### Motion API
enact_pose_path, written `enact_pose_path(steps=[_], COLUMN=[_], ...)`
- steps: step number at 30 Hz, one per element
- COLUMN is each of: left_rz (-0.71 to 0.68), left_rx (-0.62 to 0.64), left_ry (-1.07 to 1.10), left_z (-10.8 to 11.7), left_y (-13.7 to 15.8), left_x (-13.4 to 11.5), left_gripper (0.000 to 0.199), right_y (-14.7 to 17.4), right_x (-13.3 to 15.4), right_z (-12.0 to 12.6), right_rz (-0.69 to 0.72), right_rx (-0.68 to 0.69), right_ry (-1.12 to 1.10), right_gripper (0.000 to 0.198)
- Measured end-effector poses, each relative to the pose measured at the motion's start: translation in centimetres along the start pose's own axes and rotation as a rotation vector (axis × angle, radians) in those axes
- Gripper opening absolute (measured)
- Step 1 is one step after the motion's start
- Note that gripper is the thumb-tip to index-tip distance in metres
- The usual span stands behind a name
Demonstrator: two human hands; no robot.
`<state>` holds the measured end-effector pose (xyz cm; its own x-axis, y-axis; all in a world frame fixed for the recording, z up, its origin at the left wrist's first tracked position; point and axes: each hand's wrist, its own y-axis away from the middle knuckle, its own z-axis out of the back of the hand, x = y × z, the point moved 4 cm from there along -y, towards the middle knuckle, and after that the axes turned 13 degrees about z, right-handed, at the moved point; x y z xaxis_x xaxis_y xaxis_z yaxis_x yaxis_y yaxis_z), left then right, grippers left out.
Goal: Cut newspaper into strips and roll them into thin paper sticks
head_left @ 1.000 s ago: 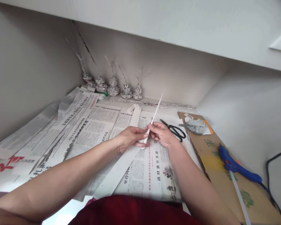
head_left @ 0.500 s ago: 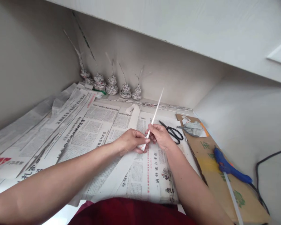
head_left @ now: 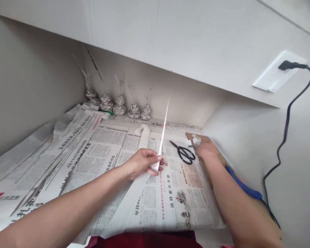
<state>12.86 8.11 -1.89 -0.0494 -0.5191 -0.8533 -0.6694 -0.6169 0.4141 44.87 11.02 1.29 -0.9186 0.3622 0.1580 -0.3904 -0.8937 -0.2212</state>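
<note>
My left hand [head_left: 147, 160] pinches the lower end of a thin rolled paper tube [head_left: 164, 125], which points up and away to a fine tip. Beneath that hand, a long white paper strip [head_left: 130, 196] lies across the newspaper sheets [head_left: 155, 206]. My right hand [head_left: 206, 148] is at the far end of the cardboard [head_left: 189, 136] on the right, over the small grey item there and hiding most of it. Its fingers are blurred, so I cannot tell whether they grip anything. Black-handled scissors [head_left: 184, 154] lie on the newspaper between my hands.
Several coiled paper gourd shapes [head_left: 119, 106] stand along the back wall. Thin paper sticks [head_left: 167, 124] lie before them. A blue glue gun [head_left: 241, 182] rests right, partly behind my right forearm. Its cord [head_left: 286, 127] seems to run to the wall socket [head_left: 270, 77]. A slanted panel [head_left: 144, 31] hangs overhead.
My right hand has let go of the rolled paper tube and moved right to the cardboard. My left hand keeps hold of the tube. The view has shifted up and to the right.
</note>
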Motion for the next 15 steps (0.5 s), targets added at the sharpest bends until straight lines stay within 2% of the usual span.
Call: enact_pose_path(steps=[4,8,15], left_rz=[-0.031,-0.018,-0.042], left_rx=[0.037,0.023,0.037], left_ry=[0.014,0.017,-0.004], left_z=[0.0,0.1,-0.1], left_y=[-0.1,-0.4,-0.1], left_x=[0.0,0.2,0.1], left_gripper=[0.035,0.037,0.037], right_y=[-0.9,-1.9,-2.5], right_x=[-1.6,-2.7,-2.3], right_z=[-1.0,-1.2,-0.5], right_rz=[0.07,0.04,-0.063], right_rx=[0.083,0.118,0.085], right_ry=[0.122,0.181,0.14], right_gripper=[0.035,0.031,0.06])
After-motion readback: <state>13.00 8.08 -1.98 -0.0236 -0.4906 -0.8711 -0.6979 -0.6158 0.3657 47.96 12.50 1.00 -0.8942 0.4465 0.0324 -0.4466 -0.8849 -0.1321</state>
